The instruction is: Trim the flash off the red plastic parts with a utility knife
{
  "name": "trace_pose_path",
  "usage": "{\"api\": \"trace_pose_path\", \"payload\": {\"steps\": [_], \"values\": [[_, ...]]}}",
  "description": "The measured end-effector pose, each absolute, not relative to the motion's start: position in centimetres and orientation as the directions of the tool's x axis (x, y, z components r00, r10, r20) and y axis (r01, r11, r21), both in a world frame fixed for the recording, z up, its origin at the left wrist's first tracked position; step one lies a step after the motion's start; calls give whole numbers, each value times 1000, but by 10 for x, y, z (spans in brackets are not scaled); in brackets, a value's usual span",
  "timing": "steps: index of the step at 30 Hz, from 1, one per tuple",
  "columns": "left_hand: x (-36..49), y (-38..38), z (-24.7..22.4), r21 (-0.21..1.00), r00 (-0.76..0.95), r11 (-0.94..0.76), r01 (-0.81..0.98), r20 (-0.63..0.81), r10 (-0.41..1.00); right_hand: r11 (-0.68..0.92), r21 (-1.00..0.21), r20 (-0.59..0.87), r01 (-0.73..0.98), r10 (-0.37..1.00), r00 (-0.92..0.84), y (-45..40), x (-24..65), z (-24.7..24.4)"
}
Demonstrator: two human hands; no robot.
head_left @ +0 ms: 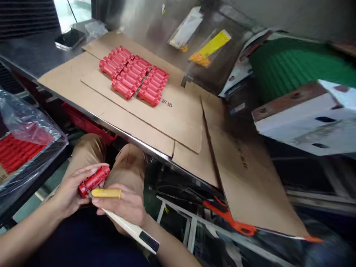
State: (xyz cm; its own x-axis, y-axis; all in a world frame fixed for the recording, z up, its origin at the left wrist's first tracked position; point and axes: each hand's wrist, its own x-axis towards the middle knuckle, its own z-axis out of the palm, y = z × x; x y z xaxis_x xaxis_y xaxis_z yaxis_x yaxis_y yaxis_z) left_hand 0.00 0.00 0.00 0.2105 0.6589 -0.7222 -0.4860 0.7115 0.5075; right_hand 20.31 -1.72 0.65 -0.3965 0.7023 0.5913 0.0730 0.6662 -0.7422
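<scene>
Clasping a red part [95,180] and white tool [130,227], hands [127,204] sit near Chinese-lettered cardboard [180,120].

Your left hand [66,188] holds a red cylindrical part [96,179] over your tan trousers [129,165], while your right hand [128,205] grips a white-handled tool [126,225], its tip at the part's near end. A yellow cover [107,193] sits on a right-hand finger. Ahead of both hands, rows of red parts [130,76] lie on cardboard [180,126] over the tabletop [30,52]. Left of your left hand, a plastic-lined crate [46,159] holds more red pieces [20,150].
</scene>
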Motion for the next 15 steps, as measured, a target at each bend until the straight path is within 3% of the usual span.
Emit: {"api": "trace_pose_path", "payload": {"steps": [11, 15], "values": [[3, -1, 3, 500, 247, 713, -492, -705, 665, 602, -795, 512, 72, 731, -451, -13, 207, 0], [4, 0, 4, 505, 236, 722, -473, -717, 656, 757, -619, 543, 209, 605, -582, -10, 204, 12]]}}
